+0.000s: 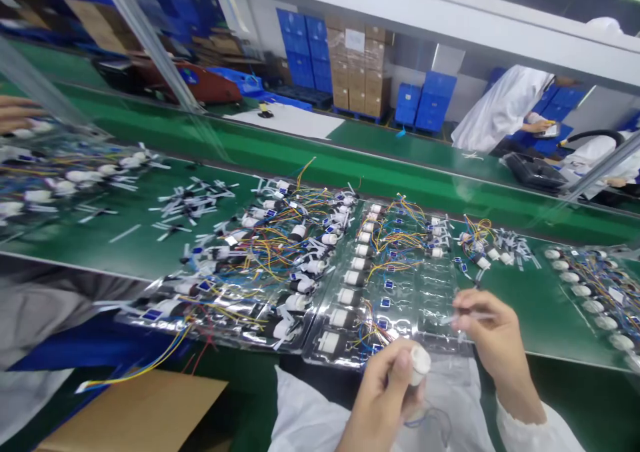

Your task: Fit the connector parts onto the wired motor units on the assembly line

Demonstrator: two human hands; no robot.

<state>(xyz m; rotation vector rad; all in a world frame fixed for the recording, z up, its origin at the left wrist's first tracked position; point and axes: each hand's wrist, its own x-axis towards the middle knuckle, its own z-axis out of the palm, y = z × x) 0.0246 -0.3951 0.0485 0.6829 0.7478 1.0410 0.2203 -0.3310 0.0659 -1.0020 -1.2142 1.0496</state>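
Green counter [543,305] carries a clear tray [407,309], whose moulded pockets seem shaped to keep parts separate. Your left hand [375,399] and right hand [500,339] are by its near edge. Left fingers wrap a white cylinder [421,364], probably leaving its end exposed for access; right fingers pinch a thin pale strip [483,316], likely for fine control.

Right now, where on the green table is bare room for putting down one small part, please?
The green table looks bare between the right hand and the far-right tray, nearer than the pile of white strips there. A second patch lies at left, between the scattered strips and the table's front edge. The middle-left tray is crowded with wired parts.
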